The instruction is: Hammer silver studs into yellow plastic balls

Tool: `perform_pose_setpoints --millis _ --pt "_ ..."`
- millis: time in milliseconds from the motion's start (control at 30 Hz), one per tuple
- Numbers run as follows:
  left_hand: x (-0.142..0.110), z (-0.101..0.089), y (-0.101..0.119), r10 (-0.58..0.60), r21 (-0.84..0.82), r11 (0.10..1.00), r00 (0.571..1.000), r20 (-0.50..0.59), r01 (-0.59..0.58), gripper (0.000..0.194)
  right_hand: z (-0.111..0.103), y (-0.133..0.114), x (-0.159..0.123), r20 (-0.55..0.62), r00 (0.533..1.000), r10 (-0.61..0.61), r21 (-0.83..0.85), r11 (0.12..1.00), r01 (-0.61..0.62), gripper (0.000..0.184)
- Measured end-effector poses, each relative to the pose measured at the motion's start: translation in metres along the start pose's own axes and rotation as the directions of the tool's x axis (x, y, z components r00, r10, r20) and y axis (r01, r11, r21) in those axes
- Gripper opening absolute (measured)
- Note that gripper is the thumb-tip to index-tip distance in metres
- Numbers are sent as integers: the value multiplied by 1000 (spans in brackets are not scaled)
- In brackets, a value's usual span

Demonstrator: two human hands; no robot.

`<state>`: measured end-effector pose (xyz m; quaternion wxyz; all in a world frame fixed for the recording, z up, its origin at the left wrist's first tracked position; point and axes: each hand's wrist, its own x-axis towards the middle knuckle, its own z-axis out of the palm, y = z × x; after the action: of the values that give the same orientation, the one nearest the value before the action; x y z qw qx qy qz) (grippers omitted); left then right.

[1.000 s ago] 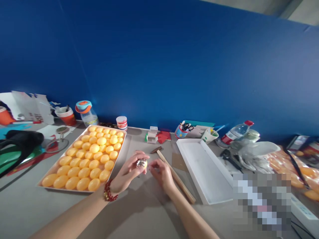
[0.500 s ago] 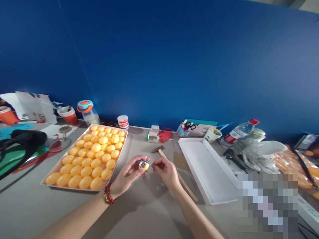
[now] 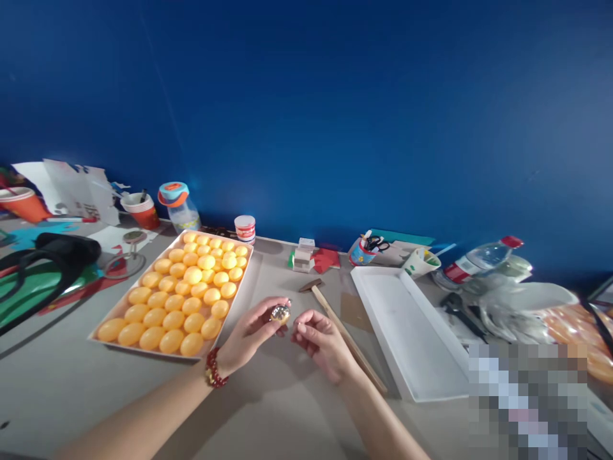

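Observation:
My left hand [image 3: 253, 333], with a red bead bracelet at its wrist, grips a small ball [image 3: 280, 314] between thumb and fingers. Its surface is shiny and silvery like foil, with a golden tone low down. Just to the right, my right hand [image 3: 322, 338] is closed in a pinch, thumb against fingertips, a short gap from the ball. Whatever sits in that pinch is too small to make out. Behind and beside the right hand lies a hammer [image 3: 348, 337] with a wooden handle. A shallow box of orange table tennis balls [image 3: 184, 300] stands to the left.
A long white tray [image 3: 416, 338] lies at the right. Along the blue wall stand a pen cup with scissors [image 3: 364, 250], a small tub [image 3: 245, 229], a lidded bottle [image 3: 178, 207] and paper cups [image 3: 141, 211]. A plastic bottle [image 3: 479, 262] and plastic bags are at far right.
The right hand has turned and lowered slightly, its fingers more in view. The ball in my left hand looks turned a little. The whole view has shifted somewhat.

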<state>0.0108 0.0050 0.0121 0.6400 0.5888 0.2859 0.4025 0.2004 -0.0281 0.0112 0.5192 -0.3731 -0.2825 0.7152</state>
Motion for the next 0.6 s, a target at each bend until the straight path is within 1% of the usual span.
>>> perform_pose_setpoints --millis 100,200,333,467,600 --pt "0 0 0 -3 4 1000 1000 -17 3 33 3 -2 -4 42 999 12 -9 1000 -11 23" --pt "-1 1 -3 -4 -7 1000 1000 -15 4 34 5 -1 -5 62 997 -39 -26 999 40 21" --pt "-2 4 -7 -8 -34 999 1000 -18 8 39 5 3 -4 36 994 -99 -79 992 102 22" --pt "-2 6 -6 -10 -39 999 1000 -16 9 35 6 5 -4 -10 996 -88 -128 988 86 24" --pt "-2 8 -5 -20 -42 999 1000 -15 19 34 10 4 -4 -6 995 -104 -146 984 102 25"
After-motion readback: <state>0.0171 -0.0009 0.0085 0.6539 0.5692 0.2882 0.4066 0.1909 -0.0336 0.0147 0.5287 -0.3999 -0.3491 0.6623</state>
